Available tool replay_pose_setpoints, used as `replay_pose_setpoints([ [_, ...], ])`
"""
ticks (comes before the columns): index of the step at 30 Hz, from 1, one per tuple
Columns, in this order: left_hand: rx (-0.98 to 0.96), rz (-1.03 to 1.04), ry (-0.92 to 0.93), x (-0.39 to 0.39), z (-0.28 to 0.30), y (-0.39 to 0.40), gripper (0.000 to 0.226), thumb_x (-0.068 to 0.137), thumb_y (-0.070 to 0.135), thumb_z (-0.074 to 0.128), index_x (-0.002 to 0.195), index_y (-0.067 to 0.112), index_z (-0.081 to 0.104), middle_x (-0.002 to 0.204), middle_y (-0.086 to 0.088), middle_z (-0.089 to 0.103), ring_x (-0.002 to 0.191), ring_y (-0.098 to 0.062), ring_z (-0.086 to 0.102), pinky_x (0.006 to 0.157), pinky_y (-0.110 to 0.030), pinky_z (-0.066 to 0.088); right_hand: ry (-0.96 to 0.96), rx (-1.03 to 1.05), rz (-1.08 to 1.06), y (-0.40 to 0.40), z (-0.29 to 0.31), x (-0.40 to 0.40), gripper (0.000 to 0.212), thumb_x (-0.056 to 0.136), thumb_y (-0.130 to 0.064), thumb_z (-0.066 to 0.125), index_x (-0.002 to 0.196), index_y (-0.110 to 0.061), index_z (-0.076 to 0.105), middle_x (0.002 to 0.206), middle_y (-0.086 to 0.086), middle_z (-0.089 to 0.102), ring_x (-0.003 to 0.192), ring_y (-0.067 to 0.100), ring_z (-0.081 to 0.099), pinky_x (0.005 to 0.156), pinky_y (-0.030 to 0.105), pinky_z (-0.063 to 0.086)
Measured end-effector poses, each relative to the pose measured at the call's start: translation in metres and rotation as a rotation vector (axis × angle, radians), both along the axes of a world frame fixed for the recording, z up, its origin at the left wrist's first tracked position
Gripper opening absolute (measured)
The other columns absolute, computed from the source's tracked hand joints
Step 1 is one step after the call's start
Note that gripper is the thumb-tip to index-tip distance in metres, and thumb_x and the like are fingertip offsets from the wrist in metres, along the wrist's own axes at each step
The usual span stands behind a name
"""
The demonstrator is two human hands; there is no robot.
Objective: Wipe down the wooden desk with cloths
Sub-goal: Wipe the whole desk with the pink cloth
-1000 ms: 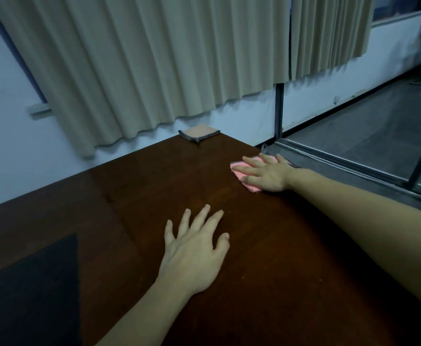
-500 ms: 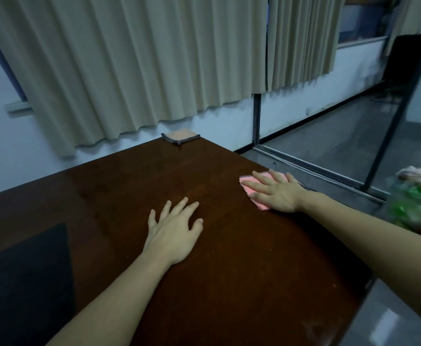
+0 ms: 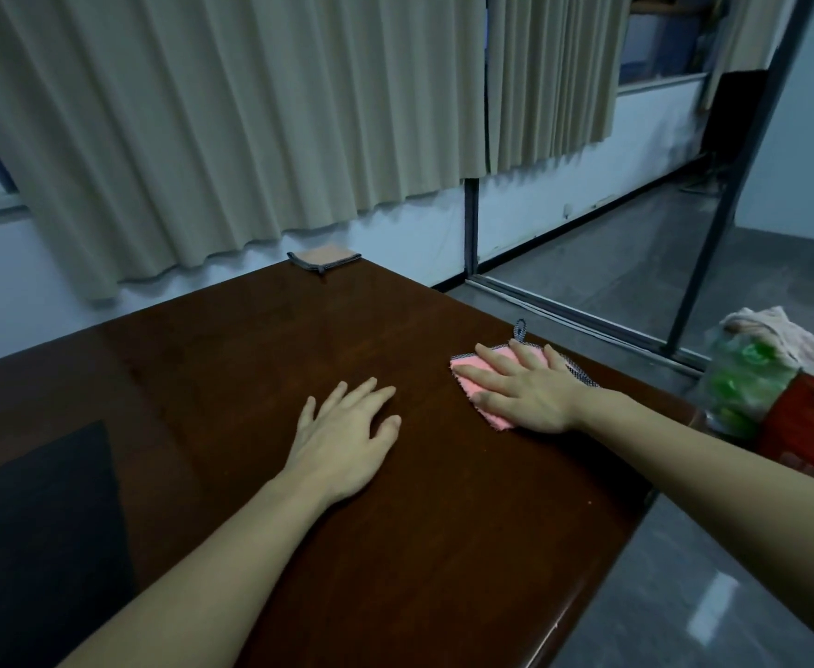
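In the head view, the step in hand looks like wiping the right part of the desk point(image 3: 260, 359) with the pink cloth point(image 3: 472, 376). To do it well, the person should probably keep the palm flat, press evenly, and sweep in overlapping strokes without letting the cloth slip off the nearby right edge. The right hand point(image 3: 525, 392) lies flat on the pink cloth, fingers straight and spread, pressing rather than gripping it. The left hand point(image 3: 347, 436) rests flat on bare wood just beside it, fingers relaxed, holding nothing; it seems to steady the body. A second cloth point(image 3: 324, 257), folded, sits at the desk's far corner, well apart from both hands, below the curtain point(image 3: 231, 137).
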State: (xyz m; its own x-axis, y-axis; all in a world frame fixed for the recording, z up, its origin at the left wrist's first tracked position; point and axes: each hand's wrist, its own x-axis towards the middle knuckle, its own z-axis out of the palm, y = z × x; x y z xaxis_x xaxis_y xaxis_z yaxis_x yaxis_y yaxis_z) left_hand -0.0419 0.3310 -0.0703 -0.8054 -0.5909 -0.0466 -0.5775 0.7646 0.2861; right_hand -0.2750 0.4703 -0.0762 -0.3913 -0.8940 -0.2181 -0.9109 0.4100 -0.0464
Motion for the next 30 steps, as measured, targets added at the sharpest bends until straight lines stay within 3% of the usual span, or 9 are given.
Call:
replay_pose_setpoints([
  [12,-0.041,0.011,0.017,-0.001,-0.009,0.005,0.050,0.106,0.052,0.030,0.156,0.046,0.027,0.167,0.018,0.014,0.156,-0.010,0.004,0.127,-0.047,-0.001,-0.010,-0.025,-0.053,-0.082,0.002,-0.027,0.055,0.102,-0.066,0.015,0.153,-0.059,-0.002,0.170,-0.010,-0.010,0.155,0.036,-0.012,0.117,0.069,-0.009],
  [20,-0.060,0.014,-0.001,-0.002,-0.009,0.007,0.050,0.106,0.052,0.029,0.156,0.047,0.028,0.167,0.017,0.016,0.156,-0.012,0.007,0.126,-0.048,0.002,-0.002,-0.016,-0.063,-0.007,0.004,-0.007,0.055,0.102,-0.066,0.013,0.154,-0.058,-0.005,0.169,-0.010,-0.012,0.155,0.036,-0.011,0.118,0.068,-0.007],
  [26,-0.125,0.034,-0.084,-0.005,-0.001,0.013,0.050,0.107,0.052,0.027,0.157,0.045,0.026,0.168,0.014,0.018,0.156,-0.016,0.010,0.125,-0.051,0.002,0.011,-0.007,0.066,0.063,0.006,0.058,0.056,0.101,-0.067,0.008,0.154,-0.057,-0.008,0.168,-0.010,-0.016,0.154,0.034,-0.015,0.119,0.066,-0.010],
  [30,-0.069,0.050,-0.034,-0.005,0.005,0.026,0.049,0.107,0.050,0.030,0.156,0.043,0.029,0.167,0.013,0.020,0.156,-0.016,0.013,0.125,-0.051,0.006,0.011,-0.006,0.107,0.076,0.007,0.072,0.056,0.101,-0.066,0.010,0.154,-0.058,-0.006,0.168,-0.011,-0.016,0.154,0.032,-0.016,0.120,0.065,-0.010],
])
